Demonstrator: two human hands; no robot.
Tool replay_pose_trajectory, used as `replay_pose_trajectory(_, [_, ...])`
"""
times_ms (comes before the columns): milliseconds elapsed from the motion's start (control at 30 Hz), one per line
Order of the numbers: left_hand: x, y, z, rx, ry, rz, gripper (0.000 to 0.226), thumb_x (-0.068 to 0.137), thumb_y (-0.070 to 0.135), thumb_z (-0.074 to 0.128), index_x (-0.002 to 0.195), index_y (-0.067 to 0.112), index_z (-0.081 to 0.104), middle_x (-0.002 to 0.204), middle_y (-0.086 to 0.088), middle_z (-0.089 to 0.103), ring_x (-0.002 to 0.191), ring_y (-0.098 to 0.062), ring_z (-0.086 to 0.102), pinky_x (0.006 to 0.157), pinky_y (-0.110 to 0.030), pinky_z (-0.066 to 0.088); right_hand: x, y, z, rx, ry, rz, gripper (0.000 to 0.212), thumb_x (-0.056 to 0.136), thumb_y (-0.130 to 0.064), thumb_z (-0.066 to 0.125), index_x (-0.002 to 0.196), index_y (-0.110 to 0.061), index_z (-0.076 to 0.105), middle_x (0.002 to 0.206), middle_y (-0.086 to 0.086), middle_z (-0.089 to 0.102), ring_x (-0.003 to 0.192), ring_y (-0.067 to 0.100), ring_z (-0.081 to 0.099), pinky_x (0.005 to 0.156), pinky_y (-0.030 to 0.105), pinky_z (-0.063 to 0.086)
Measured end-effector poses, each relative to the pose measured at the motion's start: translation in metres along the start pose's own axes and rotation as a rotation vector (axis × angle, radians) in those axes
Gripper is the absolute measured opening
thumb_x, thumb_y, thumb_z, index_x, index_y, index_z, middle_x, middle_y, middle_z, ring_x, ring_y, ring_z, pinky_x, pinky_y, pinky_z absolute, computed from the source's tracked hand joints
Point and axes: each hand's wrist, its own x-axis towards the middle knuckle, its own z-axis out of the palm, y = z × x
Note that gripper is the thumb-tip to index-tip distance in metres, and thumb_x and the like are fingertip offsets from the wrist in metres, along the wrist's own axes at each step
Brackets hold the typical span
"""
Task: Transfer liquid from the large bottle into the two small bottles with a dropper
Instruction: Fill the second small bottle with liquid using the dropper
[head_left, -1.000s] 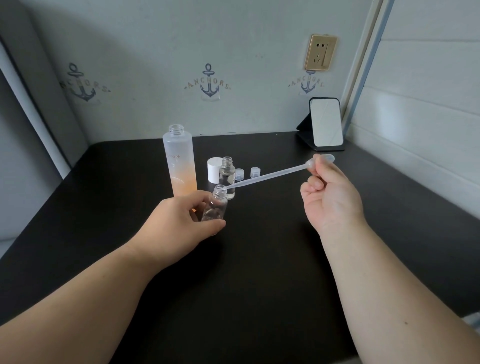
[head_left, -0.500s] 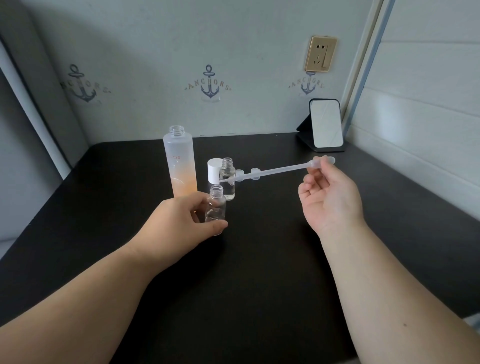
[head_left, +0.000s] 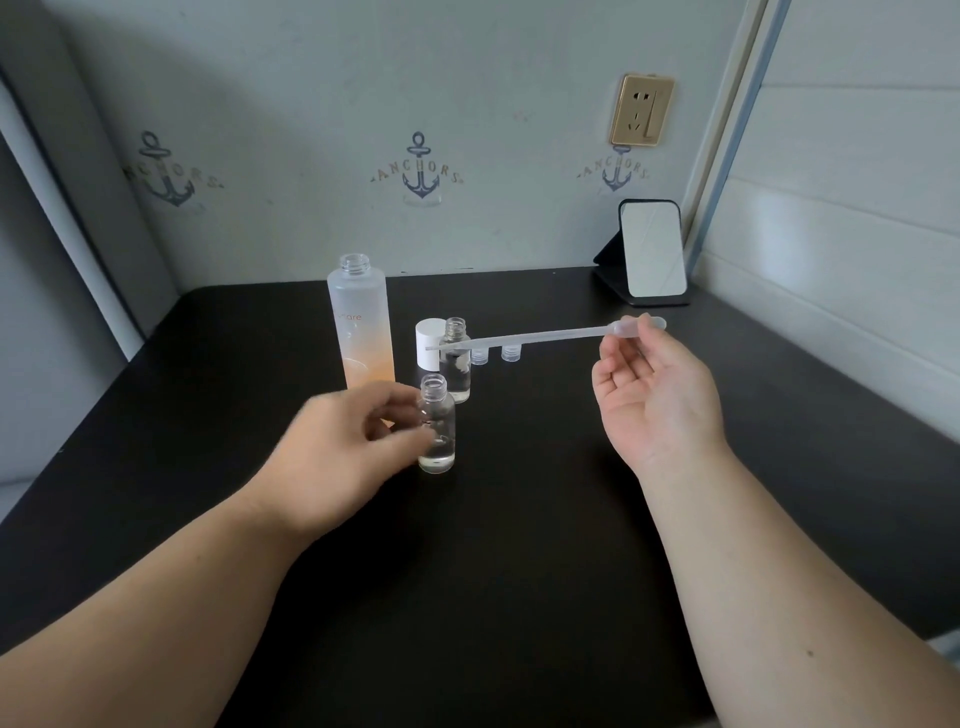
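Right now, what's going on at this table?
A person is decanting. The right hand pinches the dropper by its bulb, held level above the table. The blurred left hand is beside the near small bottle, grip unclear. The large bottle and the second small bottle stand open behind.

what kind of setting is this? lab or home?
Probably a home, a desk nook in a bedroom, not a lab: anchor-print wallpaper, a small stand mirror on the black table, and a skincare-style bottle.
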Motion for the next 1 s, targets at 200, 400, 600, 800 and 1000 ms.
replay_pose_trajectory(200, [0.005,-0.001,-0.014,-0.086,0.574,-0.056,0.024,0.089,0.014,0.059,0.106,0.031,0.062,0.094,0.008,0.065,0.085,-0.010,0.064,0.073,-0.031,0.055,0.000,0.000,0.001,0.017,-0.004,0.009,0.021,0.092,-0.010,0.071,0.073,-0.011,0.079,0.086,0.006,0.075,0.073,0.017,0.072,0.062,0.024,0.055])
replay_pose_trajectory(400, [0.022,-0.015,-0.008,-0.102,0.383,-0.160,0.057,0.089,0.028,0.073,0.140,0.033,0.047,0.113,0.023,0.062,0.104,0.009,0.060,0.083,-0.021,0.050,0.001,0.000,0.001,0.037,-0.004,0.021,0.031,0.091,-0.004,0.072,0.064,-0.017,0.079,0.083,0.003,0.076,0.072,0.016,0.072,0.064,0.023,0.054])
replay_pose_trajectory(600, [0.028,-0.021,-0.002,0.129,0.332,-0.174,0.039,0.087,0.047,0.073,0.119,0.037,0.054,0.093,0.024,0.062,0.080,0.016,0.059,0.064,-0.014,0.040,-0.001,0.001,0.002,0.052,-0.019,0.014,0.031,0.094,-0.011,0.071,0.065,-0.016,0.080,0.084,0.004,0.077,0.075,0.016,0.074,0.065,0.023,0.056])
replay_pose_trajectory(800, [0.025,-0.018,-0.003,0.067,0.336,-0.133,0.029,0.086,0.038,0.077,0.101,0.048,0.054,0.087,0.033,0.063,0.079,0.024,0.056,0.057,-0.010,0.043,-0.003,0.000,0.003,0.079,-0.017,0.000,0.030,0.094,-0.011,0.071,0.066,-0.016,0.081,0.090,0.004,0.078,0.080,0.016,0.076,0.066,0.024,0.057])
replay_pose_trajectory(1000, [0.018,-0.009,-0.005,0.102,0.331,-0.076,0.047,0.085,0.033,0.078,0.095,0.069,0.050,0.099,0.041,0.058,0.090,0.008,0.060,0.072,-0.025,0.048,-0.005,-0.001,0.004,0.123,-0.034,-0.030,0.025,0.092,-0.012,0.072,0.069,-0.014,0.082,0.091,0.004,0.078,0.080,0.016,0.076,0.070,0.024,0.058])
